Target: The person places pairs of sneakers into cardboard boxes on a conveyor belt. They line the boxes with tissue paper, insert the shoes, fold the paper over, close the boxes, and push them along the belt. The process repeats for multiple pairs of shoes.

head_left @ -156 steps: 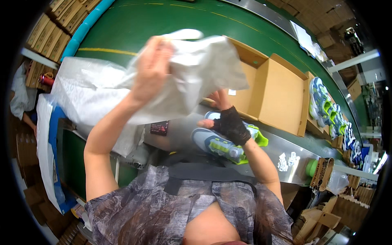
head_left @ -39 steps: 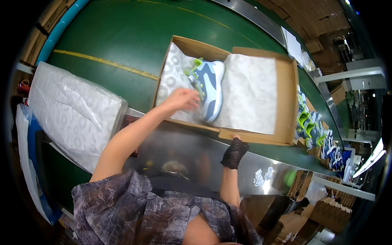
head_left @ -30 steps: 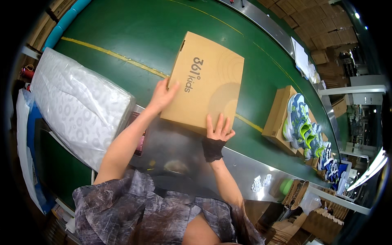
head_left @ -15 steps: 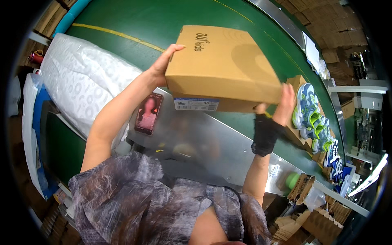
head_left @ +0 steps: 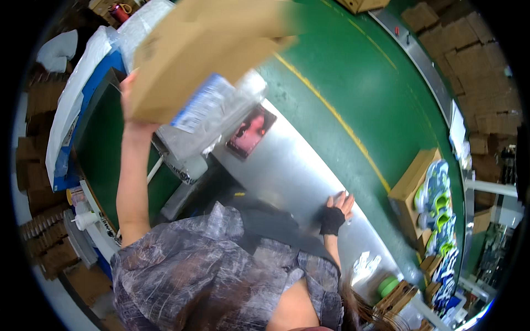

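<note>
A tan cardboard shoebox (head_left: 187, 60), blurred by motion, is raised at the upper left. My left hand (head_left: 128, 99) is closed on its left side, with most of its fingers hidden by the box. Just below the box is a grey, plastic-like roll (head_left: 193, 165); a smeared blue-and-white label (head_left: 203, 105) shows between the two. My right hand (head_left: 339, 207), in a black fingerless wrist covering, rests with fingers apart on the metal ledge (head_left: 287, 171) and holds nothing. Between the hands a phone (head_left: 251, 133) with a lit screen lies on the ledge.
Green conveyor belt (head_left: 331, 94) with a yellow line runs beyond the ledge. At right stand an open shoebox (head_left: 413, 190) and several blue-green patterned shoes (head_left: 436, 190). A green roll (head_left: 388, 286) and cardboard lie lower right. White plastic packaging (head_left: 74, 99) lines the left.
The shoebox has swung left and upward in my left hand and turned. My right hand has let go of it and come down onto the metal ledge. The view has turned as well.
</note>
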